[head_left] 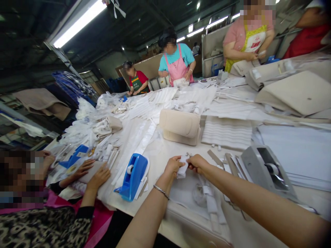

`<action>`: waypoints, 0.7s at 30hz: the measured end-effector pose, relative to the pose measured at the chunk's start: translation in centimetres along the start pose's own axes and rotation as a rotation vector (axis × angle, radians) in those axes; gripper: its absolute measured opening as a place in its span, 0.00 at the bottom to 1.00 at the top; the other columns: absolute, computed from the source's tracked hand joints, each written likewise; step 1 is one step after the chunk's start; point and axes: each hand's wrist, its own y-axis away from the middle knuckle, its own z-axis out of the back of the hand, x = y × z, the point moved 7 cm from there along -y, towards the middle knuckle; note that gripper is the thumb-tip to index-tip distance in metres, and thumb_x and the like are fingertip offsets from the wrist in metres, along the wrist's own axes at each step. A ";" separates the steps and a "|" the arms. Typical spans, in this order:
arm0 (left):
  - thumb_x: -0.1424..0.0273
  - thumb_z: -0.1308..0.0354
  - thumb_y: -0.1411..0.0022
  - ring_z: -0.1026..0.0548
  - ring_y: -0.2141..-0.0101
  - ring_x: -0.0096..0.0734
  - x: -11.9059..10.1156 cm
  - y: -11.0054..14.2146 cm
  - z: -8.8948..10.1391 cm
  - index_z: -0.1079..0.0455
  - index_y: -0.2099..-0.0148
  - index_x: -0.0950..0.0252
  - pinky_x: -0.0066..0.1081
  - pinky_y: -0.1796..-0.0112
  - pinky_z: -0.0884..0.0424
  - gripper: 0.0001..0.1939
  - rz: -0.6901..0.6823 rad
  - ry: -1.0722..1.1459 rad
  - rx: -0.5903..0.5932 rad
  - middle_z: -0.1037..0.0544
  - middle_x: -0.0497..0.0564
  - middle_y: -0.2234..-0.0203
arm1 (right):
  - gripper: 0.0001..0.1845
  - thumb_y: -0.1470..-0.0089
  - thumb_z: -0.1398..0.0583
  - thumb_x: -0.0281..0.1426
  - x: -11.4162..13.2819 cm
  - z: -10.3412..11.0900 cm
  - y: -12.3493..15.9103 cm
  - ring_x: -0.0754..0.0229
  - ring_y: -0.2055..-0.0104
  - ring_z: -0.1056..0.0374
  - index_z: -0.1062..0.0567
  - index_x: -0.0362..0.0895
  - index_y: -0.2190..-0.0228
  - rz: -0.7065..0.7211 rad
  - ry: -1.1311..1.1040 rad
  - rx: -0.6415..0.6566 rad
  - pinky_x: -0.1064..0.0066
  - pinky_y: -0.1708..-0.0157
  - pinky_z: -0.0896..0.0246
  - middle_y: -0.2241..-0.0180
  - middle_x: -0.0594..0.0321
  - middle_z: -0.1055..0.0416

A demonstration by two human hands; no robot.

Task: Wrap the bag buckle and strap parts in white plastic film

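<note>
A: What is the left hand [172, 167] doing?
B: It pinches a small, soft-looking white wrapping piece [182, 168] between thumb and fingers. A braided silvery bracelet [161, 192] circles that wrist.
A: And the right hand [198, 163]?
B: Its fingers curl in at the wrapping piece's right edge, near a tiny metallic bit [188, 155]. I can't tell whether they grip either.
A: So where is the wrapping piece?
B: Between these 2 hands, at the far end of a cloudy translucent sheet [179, 189], which lies over a large beige seamed item [191, 225] at the table's near edge.
A: What stands around them?
B: A glossy blue plastic tape dispenser [133, 175] to the left, a bulky grey tape dispenser [269, 172] to the right. Beyond the hands sits a beige bag with a rounded flap [179, 125], just beside a rippled white foam sheet [227, 132].
A: Anyone close?
B: At the left, a co-worker in a leopard-print top [49, 224] rests 2 hands [99, 179] on a flat beige piece [93, 170].
</note>
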 end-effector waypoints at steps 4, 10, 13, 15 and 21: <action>0.83 0.44 0.60 0.29 0.76 0.25 -0.1 0.2 0.0 0.37 0.54 0.68 0.26 0.71 0.34 0.26 -0.021 -0.001 0.018 0.25 0.51 0.70 | 0.10 0.46 0.46 0.27 -0.6 -0.1 -1.3 0.75 0.87 0.48 0.36 0.38 0.78 -0.032 -0.045 -0.045 0.83 0.89 0.56 0.85 0.74 0.44; 0.80 0.43 0.59 0.30 0.75 0.27 -0.6 0.2 0.4 0.35 0.60 0.67 0.26 0.71 0.36 0.20 -0.113 -0.288 -0.084 0.25 0.50 0.73 | 0.10 0.48 0.45 0.25 -1.1 -0.2 -2.0 0.73 0.86 0.46 0.37 0.38 0.80 0.014 -0.102 -0.049 0.82 0.87 0.50 0.86 0.74 0.43; 0.79 0.43 0.61 0.30 0.72 0.30 -1.7 0.8 0.6 0.33 0.70 0.67 0.28 0.69 0.37 0.10 -0.193 -0.427 -0.135 0.27 0.50 0.76 | 0.11 0.52 0.47 0.20 -0.6 0.0 -1.0 0.71 0.87 0.45 0.38 0.40 0.83 0.081 -0.138 -0.086 0.80 0.86 0.47 0.89 0.72 0.44; 0.77 0.43 0.60 0.30 0.72 0.33 -2.2 1.1 1.0 0.34 0.74 0.66 0.30 0.69 0.38 0.06 -0.220 -0.614 -0.196 0.28 0.49 0.78 | 0.13 0.55 0.49 0.18 -0.3 -0.1 -0.4 0.69 0.89 0.46 0.39 0.41 0.85 0.116 -0.153 -0.108 0.79 0.87 0.48 0.92 0.70 0.45; 0.75 0.48 0.55 0.30 0.74 0.37 -2.7 -0.8 0.5 0.40 0.82 0.62 0.33 0.70 0.40 0.08 -0.308 -0.889 -0.112 0.30 0.47 0.83 | 0.14 0.58 0.50 0.18 0.9 -0.7 -0.9 0.63 0.90 0.45 0.41 0.43 0.87 0.207 -0.129 -0.124 0.74 0.88 0.48 0.95 0.71 0.50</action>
